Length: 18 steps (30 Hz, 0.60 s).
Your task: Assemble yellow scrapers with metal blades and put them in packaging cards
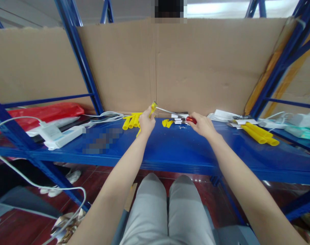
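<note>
My left hand [147, 120] is closed around a slim yellow handle [153, 108] with a small greyish end piece at its top. Its lower end shows below the fingers. In my right hand [202, 125] is a screwdriver [191, 119] with a red handle, its long metal shaft pointing left. The screwdriver's tip meets the top of the yellow handle, though the exact contact is too small to make out. Between the hands, small yellow pieces [167, 123] lie on the blue shelf [175, 149], beside tiny screw-like bits [182, 127] and black-and-white packets [180, 116].
Several yellow tubes [130, 122] lie left of my left hand; more yellow tubes [259, 133] lie at the right. A white power strip [65, 137] with cables and a red bag [47, 112] occupy the left. Cardboard [196, 64] closes the back, between blue posts [79, 58].
</note>
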{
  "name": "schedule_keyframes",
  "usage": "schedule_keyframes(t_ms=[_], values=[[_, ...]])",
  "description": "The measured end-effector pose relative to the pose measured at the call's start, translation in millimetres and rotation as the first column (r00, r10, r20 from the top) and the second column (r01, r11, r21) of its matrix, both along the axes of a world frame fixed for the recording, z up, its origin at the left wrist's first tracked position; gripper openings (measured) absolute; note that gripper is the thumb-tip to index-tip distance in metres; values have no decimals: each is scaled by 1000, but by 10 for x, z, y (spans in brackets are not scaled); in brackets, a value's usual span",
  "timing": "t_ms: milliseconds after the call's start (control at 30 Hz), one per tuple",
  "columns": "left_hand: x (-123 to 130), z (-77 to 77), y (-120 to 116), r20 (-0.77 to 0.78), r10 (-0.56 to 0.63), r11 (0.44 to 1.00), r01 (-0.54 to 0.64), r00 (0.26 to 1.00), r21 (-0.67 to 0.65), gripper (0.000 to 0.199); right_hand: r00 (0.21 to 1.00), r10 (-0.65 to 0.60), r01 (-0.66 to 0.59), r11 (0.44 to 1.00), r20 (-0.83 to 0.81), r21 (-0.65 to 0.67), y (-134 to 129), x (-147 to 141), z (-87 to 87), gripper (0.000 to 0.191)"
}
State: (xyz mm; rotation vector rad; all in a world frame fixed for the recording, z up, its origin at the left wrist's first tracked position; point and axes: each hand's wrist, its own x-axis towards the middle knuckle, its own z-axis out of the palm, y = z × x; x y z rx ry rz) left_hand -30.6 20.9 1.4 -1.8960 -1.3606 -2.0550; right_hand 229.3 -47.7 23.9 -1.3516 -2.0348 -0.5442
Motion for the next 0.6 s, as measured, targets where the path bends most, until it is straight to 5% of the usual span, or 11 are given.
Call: schedule_keyframes(t_ms=[600], values=[[-19, -23, 35, -10, -52, 999, 52, 999, 4, 37, 1000, 12, -12, 1000, 1, 17, 10, 6, -9, 23]])
